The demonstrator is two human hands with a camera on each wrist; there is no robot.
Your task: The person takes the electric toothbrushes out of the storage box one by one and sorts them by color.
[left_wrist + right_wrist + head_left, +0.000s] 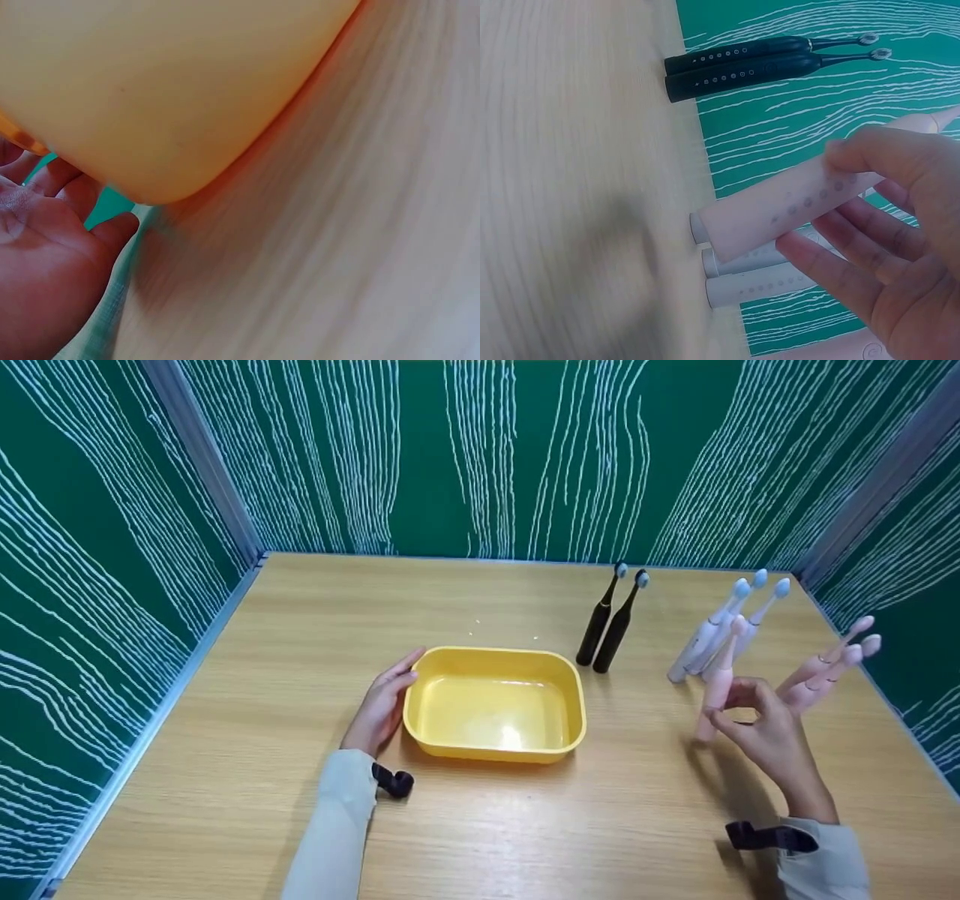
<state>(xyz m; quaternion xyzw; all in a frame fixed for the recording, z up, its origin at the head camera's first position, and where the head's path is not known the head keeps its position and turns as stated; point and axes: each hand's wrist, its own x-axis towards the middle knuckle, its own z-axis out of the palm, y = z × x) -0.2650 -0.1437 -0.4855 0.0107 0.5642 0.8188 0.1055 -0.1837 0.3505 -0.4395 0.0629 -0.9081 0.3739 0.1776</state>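
My right hand pinches a pink electric toothbrush by its handle between thumb and fingertips. In the right wrist view, the held toothbrush tilts, its row of buttons facing the camera and its base toward the table. Behind it stand several white electric toothbrushes with blue-tinted heads. More pink toothbrushes are just right of the hand, partly hidden by it. My left hand rests against the left end of a yellow plastic tub, its fingers at the rim.
Two black electric toothbrushes stand upright between the tub and the white ones. The wooden table is enclosed by green panels with white wavy lines. Small white specks lie behind the tub.
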